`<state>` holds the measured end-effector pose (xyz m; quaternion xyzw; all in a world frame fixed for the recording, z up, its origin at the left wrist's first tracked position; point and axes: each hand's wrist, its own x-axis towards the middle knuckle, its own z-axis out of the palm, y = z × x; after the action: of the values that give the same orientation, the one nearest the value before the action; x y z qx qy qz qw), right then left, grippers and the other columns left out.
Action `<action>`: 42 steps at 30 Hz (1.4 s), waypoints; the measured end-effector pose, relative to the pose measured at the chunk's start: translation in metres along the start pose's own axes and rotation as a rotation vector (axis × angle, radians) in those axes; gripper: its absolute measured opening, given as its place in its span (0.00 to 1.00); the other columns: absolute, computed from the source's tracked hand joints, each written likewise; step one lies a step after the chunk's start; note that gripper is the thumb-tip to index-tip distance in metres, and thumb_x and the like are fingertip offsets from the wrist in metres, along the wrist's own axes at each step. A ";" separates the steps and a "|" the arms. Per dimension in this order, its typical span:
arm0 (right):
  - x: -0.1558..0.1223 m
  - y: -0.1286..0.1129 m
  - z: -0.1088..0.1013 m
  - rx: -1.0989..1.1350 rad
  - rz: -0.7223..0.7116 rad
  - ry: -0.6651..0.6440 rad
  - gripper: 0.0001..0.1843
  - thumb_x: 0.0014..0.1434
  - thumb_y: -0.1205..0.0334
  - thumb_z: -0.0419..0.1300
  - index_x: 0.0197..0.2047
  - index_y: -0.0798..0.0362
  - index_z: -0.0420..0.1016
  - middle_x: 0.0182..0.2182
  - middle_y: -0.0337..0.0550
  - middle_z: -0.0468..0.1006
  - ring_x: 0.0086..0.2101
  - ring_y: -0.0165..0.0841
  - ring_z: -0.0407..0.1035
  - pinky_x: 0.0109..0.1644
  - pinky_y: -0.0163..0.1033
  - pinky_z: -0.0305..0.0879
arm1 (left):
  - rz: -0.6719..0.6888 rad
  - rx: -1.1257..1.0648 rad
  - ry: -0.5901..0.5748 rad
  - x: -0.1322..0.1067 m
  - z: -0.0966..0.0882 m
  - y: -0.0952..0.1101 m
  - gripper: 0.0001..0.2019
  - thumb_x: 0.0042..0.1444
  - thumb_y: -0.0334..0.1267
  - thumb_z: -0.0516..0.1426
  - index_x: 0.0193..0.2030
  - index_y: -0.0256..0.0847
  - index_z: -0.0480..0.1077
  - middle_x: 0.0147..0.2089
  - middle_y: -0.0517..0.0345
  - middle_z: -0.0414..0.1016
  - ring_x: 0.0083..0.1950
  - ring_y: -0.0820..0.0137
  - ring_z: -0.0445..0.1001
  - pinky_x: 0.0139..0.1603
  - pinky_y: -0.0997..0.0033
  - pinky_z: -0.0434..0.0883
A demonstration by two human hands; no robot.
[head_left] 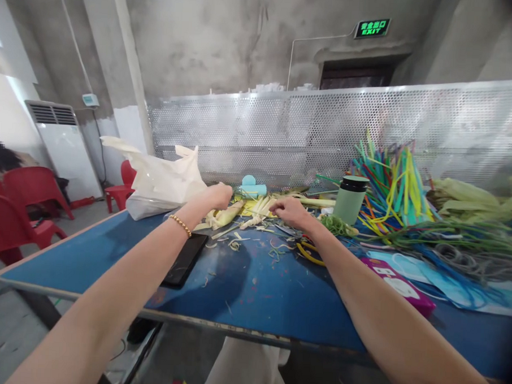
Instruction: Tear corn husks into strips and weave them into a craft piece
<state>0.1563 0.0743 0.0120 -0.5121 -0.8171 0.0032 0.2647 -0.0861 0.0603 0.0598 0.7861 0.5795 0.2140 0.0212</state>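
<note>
Both arms reach across a blue table to a heap of pale corn husk strips (259,209). My left hand (219,196), with a gold bead bracelet (180,225) at the wrist, is closed above the heap's left side. What its fingers hold, if anything, is hidden. On the right of the heap, my right hand (295,212) has its fingers curled and pinched close to the strips; whatever they grip is too small to make out. A husk-wrapped piece (227,214) lies below my left hand. Yellow-handled pliers or scissors (308,254) rest by my right wrist.
A white plastic bag (163,179) and a black phone (187,261) are at left. To the right stand a green bottle (349,200) and colourful strips (403,184), with a purple packet (400,283) and blue masks (447,277) nearer. A perforated metal barrier (250,135) runs behind.
</note>
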 end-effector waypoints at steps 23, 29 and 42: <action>-0.004 -0.024 -0.004 0.406 0.013 0.028 0.16 0.51 0.74 0.54 0.39 0.61 0.80 0.30 0.45 0.82 0.29 0.30 0.74 0.35 0.32 0.68 | -0.014 -1.323 0.177 -0.009 0.006 -0.002 0.10 0.43 0.37 0.66 0.22 0.34 0.72 0.21 0.58 0.68 0.23 0.76 0.64 0.30 0.73 0.64; -0.013 -0.053 -0.008 1.034 0.120 -0.054 0.13 0.60 0.58 0.57 0.38 0.58 0.79 0.36 0.50 0.82 0.34 0.30 0.75 0.37 0.33 0.69 | 0.090 -1.640 0.186 -0.012 0.053 0.023 0.14 0.41 0.40 0.67 0.35 0.36 0.76 0.32 0.56 0.77 0.32 0.72 0.71 0.38 0.71 0.68; -0.021 -0.072 0.014 1.174 0.215 -0.167 0.06 0.57 0.67 0.59 0.28 0.55 0.69 0.23 0.39 0.74 0.21 0.28 0.69 0.26 0.34 0.69 | 0.102 -1.621 0.007 -0.030 0.065 0.016 0.17 0.40 0.44 0.68 0.34 0.34 0.76 0.31 0.55 0.76 0.28 0.73 0.70 0.31 0.71 0.67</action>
<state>0.0966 0.0259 0.0105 -0.3581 -0.6404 0.5208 0.4364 -0.0559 0.0412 -0.0041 0.5511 0.2077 0.5705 0.5724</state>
